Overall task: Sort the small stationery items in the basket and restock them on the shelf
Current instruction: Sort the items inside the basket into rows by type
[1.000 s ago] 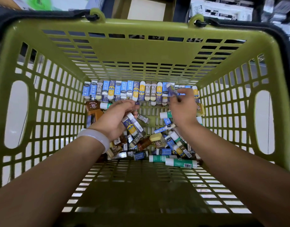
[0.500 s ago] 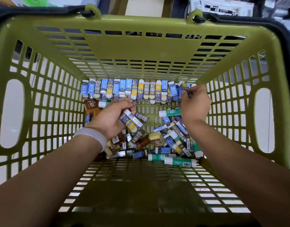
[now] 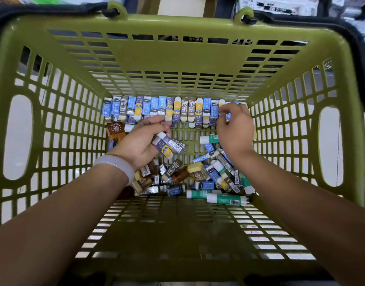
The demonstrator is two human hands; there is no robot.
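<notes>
The basket [image 3: 177, 62], an olive-green slatted shopping basket, fills the view, and both hands work on its floor. Largest of its contents is the loose heap of stationery [image 3: 198, 176]: sleeved erasers, brown and yellow blocks and green-and-white glue sticks, lying jumbled just behind the wrists, on the near side of both sets of fingers. Beyond the fingertips, against the far wall, stands the sorted row of erasers [image 3: 167, 109], side by side in blue, yellow and 2B sleeves.

The left hand [image 3: 144, 143], a pale bangle [image 3: 115, 166] on its wrist, has its fingers curled round a small bundle of erasers [image 3: 169, 145] in purple-and-yellow sleeves, which stick out past the fingertips towards the middle of the basket.

The right hand [image 3: 235, 129] is at the row's right end, fingers bent and close together. A second ago it pinched a single blue-sleeved eraser above the middle of the row; half a second ago it carried that piece towards the right end. Whether the fingers now pinch it or have let it go I cannot tell; the fingertips are blurred and cover that spot.

I judge this as one more piece joining the row. Sorting is well along, yet the heap is large and shelf restocking has not begun.
</notes>
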